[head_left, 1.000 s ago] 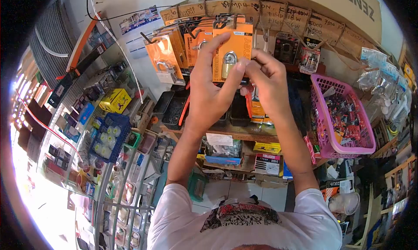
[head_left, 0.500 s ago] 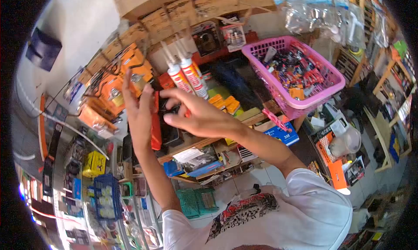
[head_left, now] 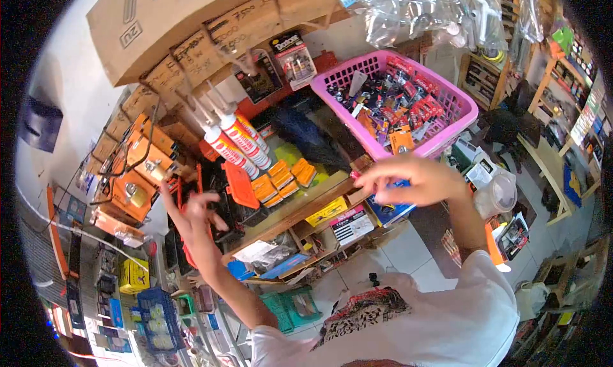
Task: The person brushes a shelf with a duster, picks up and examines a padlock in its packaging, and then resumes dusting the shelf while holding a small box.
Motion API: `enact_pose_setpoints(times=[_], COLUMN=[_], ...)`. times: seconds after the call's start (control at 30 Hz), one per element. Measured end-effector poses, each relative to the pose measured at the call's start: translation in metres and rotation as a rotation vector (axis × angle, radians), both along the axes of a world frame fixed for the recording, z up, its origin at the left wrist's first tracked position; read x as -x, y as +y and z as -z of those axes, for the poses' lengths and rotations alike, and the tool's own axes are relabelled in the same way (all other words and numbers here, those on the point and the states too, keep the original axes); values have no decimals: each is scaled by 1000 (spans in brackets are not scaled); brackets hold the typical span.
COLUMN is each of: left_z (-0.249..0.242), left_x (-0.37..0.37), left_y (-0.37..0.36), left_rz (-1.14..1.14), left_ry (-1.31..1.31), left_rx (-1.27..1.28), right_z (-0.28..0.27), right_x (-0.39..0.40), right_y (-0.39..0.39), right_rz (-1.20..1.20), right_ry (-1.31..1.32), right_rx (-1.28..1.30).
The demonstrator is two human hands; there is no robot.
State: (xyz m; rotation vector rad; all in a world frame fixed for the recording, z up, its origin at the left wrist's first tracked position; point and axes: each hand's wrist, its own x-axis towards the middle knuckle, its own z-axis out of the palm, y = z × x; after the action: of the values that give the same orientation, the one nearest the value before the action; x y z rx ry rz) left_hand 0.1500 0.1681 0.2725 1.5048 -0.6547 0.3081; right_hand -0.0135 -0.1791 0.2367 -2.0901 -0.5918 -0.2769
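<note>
My left hand [head_left: 199,223] is open, its fingers spread above a red-and-black case [head_left: 189,252] at the left end of the counter. On the right, my right hand [head_left: 418,180] hovers at the counter's front edge with loosely bent fingers and the thumb apart. A small pink piece [head_left: 355,174] shows right at its fingertips, mostly hidden behind the hand. Between the hands lie small orange boxes [head_left: 281,178] and an upright orange lid [head_left: 241,185]. White-and-red sealant tubes [head_left: 236,146] stand behind them. A pink basket [head_left: 469,114] full of small packets is just beyond my right hand.
A large cardboard box [head_left: 191,22] overhangs the back. Clear plastic bags [head_left: 421,15] hang at upper right. Orange packs with padlocks [head_left: 134,191] are at left. A yellow box [head_left: 327,210] and papers sit on the shelf beneath the wooden counter edge [head_left: 300,214].
My hands have moved apart: the right swung right from beside the left to near the basket, while the left moved lower. The view has shifted, and the orange lid shows now.
</note>
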Motion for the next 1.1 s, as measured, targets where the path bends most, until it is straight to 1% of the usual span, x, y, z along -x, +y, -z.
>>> enact_pose_setpoints(times=[0.07, 0.1, 0.13, 0.17, 0.2, 0.23, 0.27, 0.3, 0.33, 0.37, 0.4, 0.47, 0.5, 0.6, 0.67, 0.7, 0.73, 0.77, 0.8, 0.87, 0.93, 0.97, 1.0, 1.07, 1.1], left_z=[38, 63, 91, 114, 161, 221, 280, 327, 323, 329, 334, 383, 384, 378, 401, 395, 389, 382, 369, 363, 355, 350, 344, 330, 330], left_x=[5, 8, 11, 13, 12, 9, 6, 14, 30, 40, 50, 57, 60, 67, 72, 76, 77, 77, 80, 83, 85, 85, 85, 85, 84], left_y=[-6, -13, -18, -20, -21, -13, -7, -4, -8, -9, -10, 6, 7, 21, 31, 29, 28, 28, 25, 26, 27, 25, 23, 15, 10], left_rz=[52, 129, 202, 342, 563, 698, 824, 862, 867, 843, 821, 724, 663, 609, 502, 446, 441, 435, 429, 408, 418, 438, 460, 566, 613], left_ry=[27, 94, 165, 341, 318, 436, 542, 633, 400, 359, 316, 633, 611, 593, 418, 334, 428, 523, 618, 545, 566, 624, 682, 579, 562], left_rx=[-38, -85, -132, -283, -290, -413, -556, -699, -866, -965, -1064, -1132, -1092, -983, -939, -913, -922, -927, -930, -1013, -1047, -1037, -1028, -921, -859], right_z=[-9, -10, -10, -12, -15, -12, -7, 0, 4, 5, 9, 18, 18, 13, 18, 17, 17, 15, 8, -14, -36, -46, -57, -72, -72], right_x=[5, 3, -1, -6, -10, -17, -25, -32, -36, -37, -43, -61, -65, -71, -79, -80, -79, -76, -71, -58, -43, -34, -24, -4, 4], right_y=[-36, -54, -73, -90, -107, -122, -136, -149, -156, -156, -157, -158, -152, -138, -149, -154, -158, -161, -160, -152, -139, -132, -122, -99, -88], right_rz=[221, 296, 366, 430, 490, 439, 442, 442, 438, 462, 467, 471, 510, 557, 520, 478, 435, 442, 467, 517, 607, 654, 645, 624, 542], right_ry=[58, 32, 10, 74, 138, 231, 260, 290, 317, 352, 399, 491, 493, 458, 408, 391, 373, 280, 255, 208, 95, 40, 23, -6, -35], right_rx=[15, 19, 25, 76, 130, 31, 217, 400, 584, 706, 750, 838, 820, 1028, 921, 878, 836, 796, 749, 653, 553, 500, 388, 165, 152])
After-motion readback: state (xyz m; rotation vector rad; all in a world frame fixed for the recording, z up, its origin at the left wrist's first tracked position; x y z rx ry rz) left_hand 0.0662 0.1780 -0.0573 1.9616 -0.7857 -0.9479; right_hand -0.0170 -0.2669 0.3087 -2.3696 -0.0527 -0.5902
